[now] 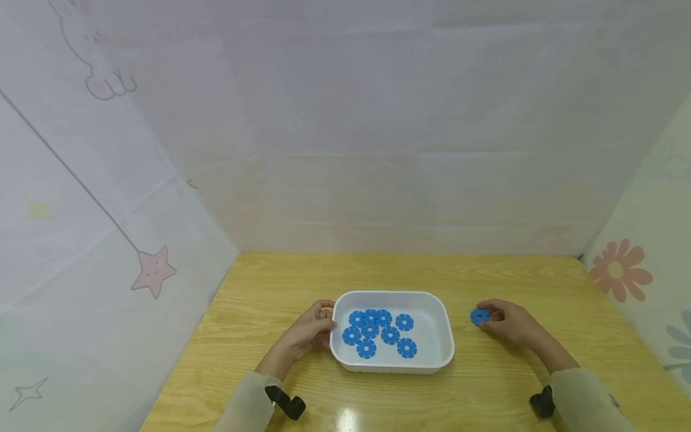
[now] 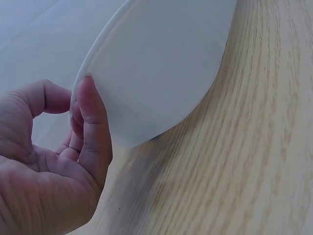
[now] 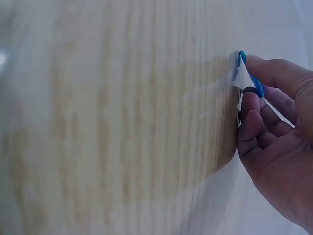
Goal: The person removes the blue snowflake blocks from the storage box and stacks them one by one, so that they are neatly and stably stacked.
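Note:
A white plastic tray (image 1: 391, 366) stands on the table with several blue notched snowflake discs (image 1: 412, 348) lying on its floor, some overlapping. My left hand (image 1: 302, 332) grips the tray's left rim; in the left wrist view its thumb and fingers pinch the white wall (image 2: 161, 68). To the right of the tray, my right hand (image 1: 513, 324) pinches a single blue snowflake disc (image 1: 474, 313) close to the tabletop. Seen from the right wrist, this disc (image 3: 259, 90) is edge-on at the fingertips, partly covered by the thumb.
The wooden table (image 1: 291, 273) reaches back to a pale cloth wall (image 1: 345, 180). Printed cloth also closes off both sides, with a pink star (image 1: 153, 272) at left and a red flower (image 1: 628, 273) at right. Black wrist mounts (image 1: 542, 403) sit at the cuffs.

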Available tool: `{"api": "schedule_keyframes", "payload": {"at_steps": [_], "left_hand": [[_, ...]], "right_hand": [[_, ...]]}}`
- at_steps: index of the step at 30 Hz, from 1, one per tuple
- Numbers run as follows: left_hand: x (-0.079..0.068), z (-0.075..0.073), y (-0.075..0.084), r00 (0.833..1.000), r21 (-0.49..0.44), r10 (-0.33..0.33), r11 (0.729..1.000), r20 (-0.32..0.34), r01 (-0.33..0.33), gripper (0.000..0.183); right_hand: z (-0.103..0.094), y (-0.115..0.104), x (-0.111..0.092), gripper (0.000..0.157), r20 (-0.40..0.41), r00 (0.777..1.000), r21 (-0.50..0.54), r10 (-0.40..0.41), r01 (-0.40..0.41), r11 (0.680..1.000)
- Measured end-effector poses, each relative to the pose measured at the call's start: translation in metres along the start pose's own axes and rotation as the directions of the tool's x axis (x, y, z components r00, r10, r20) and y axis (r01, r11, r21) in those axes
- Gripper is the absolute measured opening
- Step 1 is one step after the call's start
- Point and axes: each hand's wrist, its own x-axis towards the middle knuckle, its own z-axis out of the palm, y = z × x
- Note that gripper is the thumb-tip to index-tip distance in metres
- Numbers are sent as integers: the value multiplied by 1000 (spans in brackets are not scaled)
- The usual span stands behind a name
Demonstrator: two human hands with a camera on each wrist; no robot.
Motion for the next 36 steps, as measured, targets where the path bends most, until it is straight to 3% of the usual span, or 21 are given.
{"api": "schedule_keyframes", "payload": {"at_steps": [5,19,24,31,36], "left_hand": [[1,-1,0,1000,3,-5,1000,4,5,59],[1,0,2,1000,5,1,1000,4,-1,60],[0,-1,2,1000,7,-8,1000,6,8,61],[0,-1,2,1000,6,-7,1000,13,7,61],[1,-1,0,1000,1,-6,1000,10,6,61]], "right_hand": [[0,3,2,48,-8,999,-3,-33,33,999],[-3,0,5,52,23,1000,-5,-14,14,1000],[-1,-2,5,51,-29,999,-5,-21,20,1000],[-1,-37,3,43,-155,978,103,-137,154,983],[7,-67,5,40,-168,956,175,-240,268,947]]}}
